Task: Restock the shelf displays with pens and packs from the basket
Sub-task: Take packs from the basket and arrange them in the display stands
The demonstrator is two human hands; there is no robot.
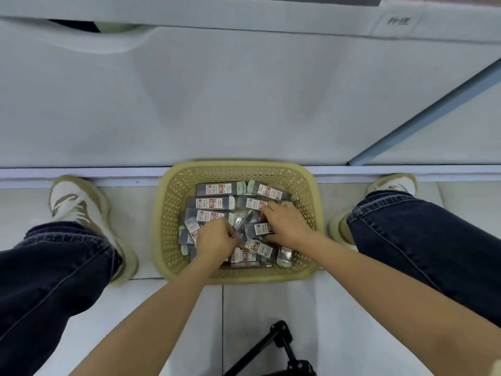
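My left hand pinches a pen; whether my right hand grips the packs I cannot tell. Gather one kind first.

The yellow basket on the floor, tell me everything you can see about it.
The basket is pale yellow, plastic by the look, rectangular with rounded corners, a smooth rim and lattice-cut walls. It sits upright on the tiled floor against the shelf base, between the person's shoes. Dark packs with white-and-red labels lie jumbled inside. The left hand, holding a slim dark pen, and right hand both reach in among them.
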